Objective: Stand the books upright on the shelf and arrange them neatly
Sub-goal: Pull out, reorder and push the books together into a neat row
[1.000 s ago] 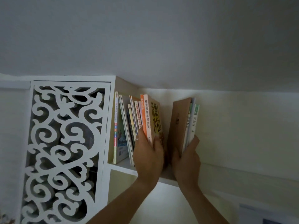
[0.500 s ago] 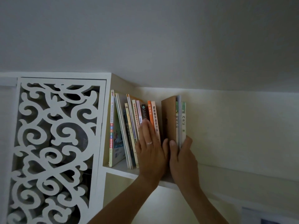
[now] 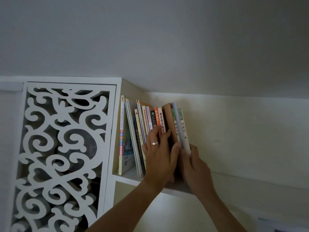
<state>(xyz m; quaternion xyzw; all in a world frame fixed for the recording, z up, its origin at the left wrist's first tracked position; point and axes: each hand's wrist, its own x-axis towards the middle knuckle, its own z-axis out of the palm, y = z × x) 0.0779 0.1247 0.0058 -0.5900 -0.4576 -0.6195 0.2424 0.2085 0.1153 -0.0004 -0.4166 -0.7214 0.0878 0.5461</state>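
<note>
Closing the row, late in the task: your left hand, ring on 1 finger, lies flat with straight fingers against the spines of the left group of books on the white shelf. Your right hand is curled round the foot of the right group, 1 brown-covered volume and about 3 thin ones, holding it upright just beside the left group. The far-left books lean against the cabinet wall beside the fretwork door. Next, judged: press both groups together, tip the leaners vertical and level the spines
</note>
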